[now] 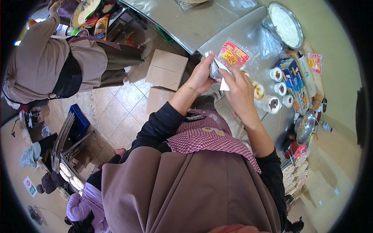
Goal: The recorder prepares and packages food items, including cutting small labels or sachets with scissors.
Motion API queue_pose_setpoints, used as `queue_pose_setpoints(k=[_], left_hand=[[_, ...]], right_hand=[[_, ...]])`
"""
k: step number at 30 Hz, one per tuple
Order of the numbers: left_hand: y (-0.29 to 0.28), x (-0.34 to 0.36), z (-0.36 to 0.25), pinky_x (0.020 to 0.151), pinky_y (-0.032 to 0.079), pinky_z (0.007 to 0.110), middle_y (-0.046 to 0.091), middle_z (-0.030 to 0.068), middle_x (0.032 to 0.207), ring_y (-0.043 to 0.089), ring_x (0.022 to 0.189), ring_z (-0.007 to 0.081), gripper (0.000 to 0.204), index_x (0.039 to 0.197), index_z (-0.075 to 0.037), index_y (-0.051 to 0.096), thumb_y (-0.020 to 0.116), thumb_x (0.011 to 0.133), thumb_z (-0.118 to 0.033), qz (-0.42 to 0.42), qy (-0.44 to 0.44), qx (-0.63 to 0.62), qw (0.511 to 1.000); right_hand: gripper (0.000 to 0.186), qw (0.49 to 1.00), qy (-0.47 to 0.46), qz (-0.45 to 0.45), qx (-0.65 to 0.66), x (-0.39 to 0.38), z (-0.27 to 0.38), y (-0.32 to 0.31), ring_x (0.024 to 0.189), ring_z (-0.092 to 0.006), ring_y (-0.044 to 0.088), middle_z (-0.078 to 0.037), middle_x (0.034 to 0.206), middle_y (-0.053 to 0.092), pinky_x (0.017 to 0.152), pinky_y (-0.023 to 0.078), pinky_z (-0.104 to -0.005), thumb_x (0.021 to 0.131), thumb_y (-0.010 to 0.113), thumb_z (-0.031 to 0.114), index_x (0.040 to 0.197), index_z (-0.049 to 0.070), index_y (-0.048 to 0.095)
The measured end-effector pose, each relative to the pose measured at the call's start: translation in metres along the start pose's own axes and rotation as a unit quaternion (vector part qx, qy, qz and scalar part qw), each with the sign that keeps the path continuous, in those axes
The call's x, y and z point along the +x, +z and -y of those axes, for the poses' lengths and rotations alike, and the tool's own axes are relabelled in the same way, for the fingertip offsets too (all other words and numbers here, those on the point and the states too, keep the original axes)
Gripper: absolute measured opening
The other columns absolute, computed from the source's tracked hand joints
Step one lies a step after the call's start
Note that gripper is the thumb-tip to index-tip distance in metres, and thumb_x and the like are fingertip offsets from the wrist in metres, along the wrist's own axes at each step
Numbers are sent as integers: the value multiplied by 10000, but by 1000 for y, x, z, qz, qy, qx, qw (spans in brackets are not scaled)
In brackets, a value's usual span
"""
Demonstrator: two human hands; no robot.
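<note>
— Holding what, up there at twelve o'clock?

— Both hands grip one small silvery packet [215, 70]: the left hand [202, 75] clasps it from the side, and the right hand [239, 91] pinches its white lower edge.

— And around them?

— Just past the packet, toward one o'clock, lies a red-and-yellow bag [233, 55] on the steel table [241, 31]. At three o'clock stand small filled cups [272, 104], and beyond them a blue carton [292, 79]. A metal bowl of white stuff [285, 25] sits at two o'clock.
</note>
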State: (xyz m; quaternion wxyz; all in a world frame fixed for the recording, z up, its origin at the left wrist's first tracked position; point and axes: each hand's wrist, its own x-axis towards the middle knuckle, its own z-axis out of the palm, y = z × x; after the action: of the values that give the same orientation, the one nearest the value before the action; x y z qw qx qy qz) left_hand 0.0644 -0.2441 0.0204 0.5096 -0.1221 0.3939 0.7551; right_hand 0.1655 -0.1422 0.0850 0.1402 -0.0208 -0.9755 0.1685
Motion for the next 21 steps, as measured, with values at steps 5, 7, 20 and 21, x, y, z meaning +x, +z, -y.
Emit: queue_pose_setpoints(k=[5,7,20,21], left_hand=[[4,-5,-1,716,438,336,617,-6,956,572,883,122,346,1153,-166,493,411,963,-444,-5,19,3,1000],[4,-4,-1,722,446,339,611,-7,938,569,870,118,339,1164,-169,478,413,965,-436,1,23,-3,1000],[11,-13,-4,776,511,398,500,94,1159,562,1012,189,483,1287,-85,258,312,993,-464,78,70,9,994],[10,-13,-4,779,510,397,499,92,1165,562,1016,190,490,1288,-85,258,313,991,-471,86,71,9,994]], right_hand=[[359,999,1,-8,-48,-2,2,5,838,-256,592,-80,958,580,669,456,-373,664,664,38,1019,89,647],[361,999,2,-15,-46,-2,2,7,833,-254,591,-77,955,579,661,451,-372,658,676,49,1016,89,649],[294,995,29,-88,41,0,-6,8,843,-279,590,-75,944,591,696,460,-372,649,688,20,934,83,658],[257,993,37,-99,59,1,-6,9,823,-280,590,-77,931,592,684,459,-370,666,694,30,916,77,657]])
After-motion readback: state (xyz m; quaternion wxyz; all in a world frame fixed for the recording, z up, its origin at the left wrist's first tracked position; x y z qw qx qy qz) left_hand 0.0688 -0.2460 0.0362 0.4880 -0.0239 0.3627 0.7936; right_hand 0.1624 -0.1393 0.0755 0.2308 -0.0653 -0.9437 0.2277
